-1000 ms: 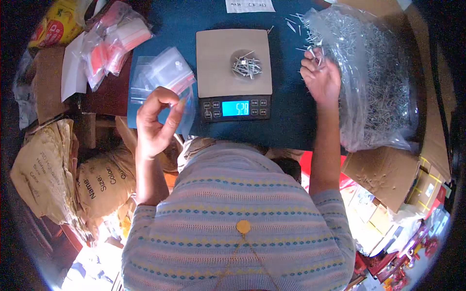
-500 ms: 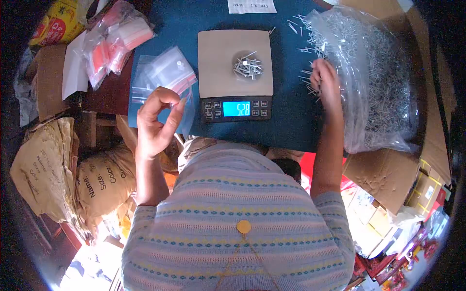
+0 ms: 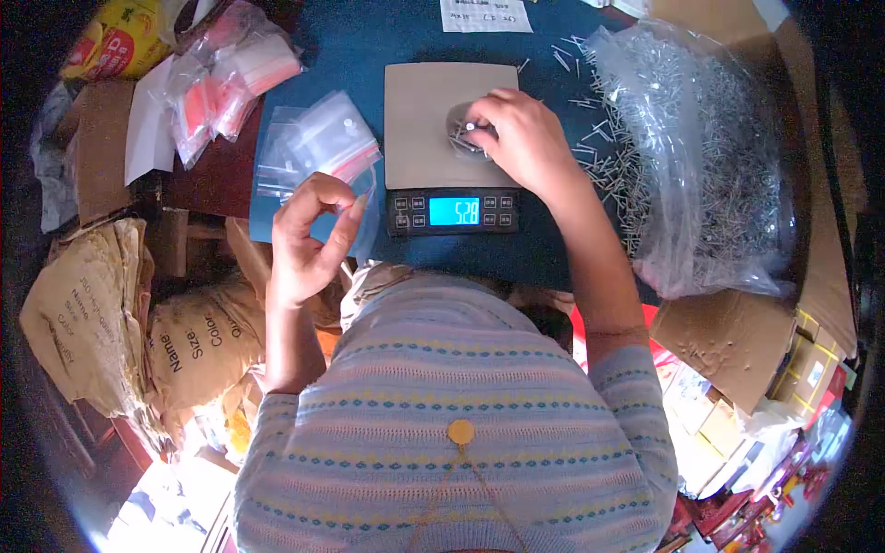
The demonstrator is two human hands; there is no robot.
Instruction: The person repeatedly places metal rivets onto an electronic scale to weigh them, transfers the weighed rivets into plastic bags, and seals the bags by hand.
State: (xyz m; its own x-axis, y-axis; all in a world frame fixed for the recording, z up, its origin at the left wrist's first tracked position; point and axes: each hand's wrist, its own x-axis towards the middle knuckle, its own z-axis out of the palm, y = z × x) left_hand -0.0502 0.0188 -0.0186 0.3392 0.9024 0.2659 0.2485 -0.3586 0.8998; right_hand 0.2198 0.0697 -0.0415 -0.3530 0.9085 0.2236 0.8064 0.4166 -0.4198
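Note:
My left hand (image 3: pixel 318 235) pinches a clear plastic bag (image 3: pixel 367 226) between thumb and fingertips, left of the scale. Under and beyond it lies a stack of clear zip bags (image 3: pixel 336 138) with red strips. A digital scale (image 3: pixel 415 120) shows 528 on its lit display. On its plate, a small clear round dish (image 3: pixel 455 117) holds metal nails (image 3: pixel 464 143). My right hand (image 3: pixel 525 138) has its thumb and fingers closed at the dish's right side, covering much of it and some of the nails.
To the right, a large clear bag of nails (image 3: pixel 710 157) lies open, with loose nails (image 3: pixel 613 166) spilling onto the blue tabletop (image 3: pixel 544 249). Packs of red-striped bags (image 3: pixel 226 83) sit at the far left. A paper slip (image 3: pixel 487 15) lies at the back.
My right hand has moved left from the loose nails to the dish on the scale. The left hand keeps its pinch on the bag. The display still shows 528.

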